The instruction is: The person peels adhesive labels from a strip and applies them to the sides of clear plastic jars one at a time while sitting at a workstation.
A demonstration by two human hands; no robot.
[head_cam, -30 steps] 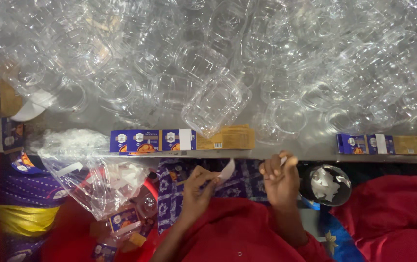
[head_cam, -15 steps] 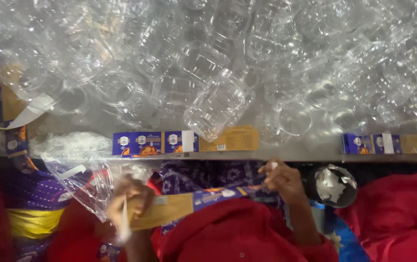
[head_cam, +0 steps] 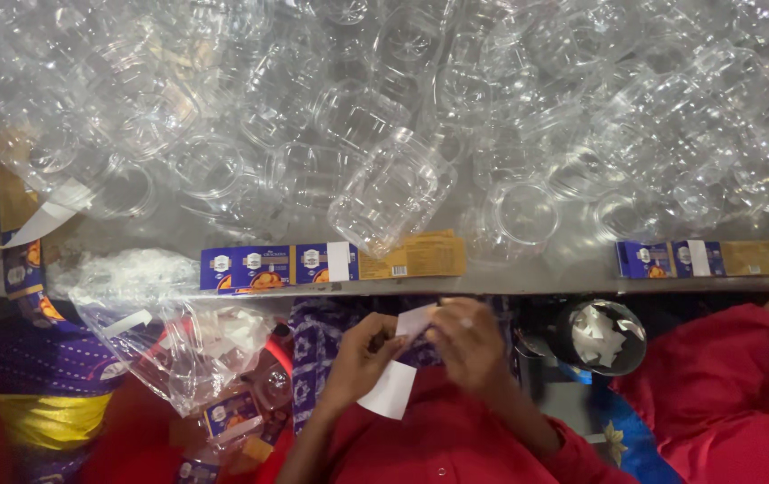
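Head view: a white paper strip [head_cam: 395, 381] is held between both hands just below the table's near edge, at about six o'clock in the picture. The left hand [head_cam: 355, 363] is closed on the strip's lower part, thumb and fingers pinched on it, while the right hand [head_cam: 471, 343] is closed on its upper end, where a small corner is lifted toward twelve o'clock. The strip looks like backing paper being parted from a label, though the layers cannot be told apart.

For the peeling to go well, the corner is best pinched close to its edge and drawn away slowly, with the lower part kept taut by the left hand so that nothing creases or tears.

A grey table [head_cam: 528, 278] is seen across the middle. Its far part, from nine through twelve to three o'clock, is covered by a heap of clear plastic containers [head_cam: 393, 193], piled loosely and overlapping. Along the near edge a flat blue and gold label band [head_cam: 330, 263] is laid at about eleven o'clock of the hands, and a second such band [head_cam: 711, 258] at two o'clock.

Below the table, at nine o'clock, a clear plastic bag [head_cam: 174, 345] with white scraps is seen; at three o'clock a round shiny container [head_cam: 606, 333] holding crumpled white paper is placed. Red cloth [head_cam: 716, 394] of a neighbouring person is visible at four o'clock. Little else of the room is shown.
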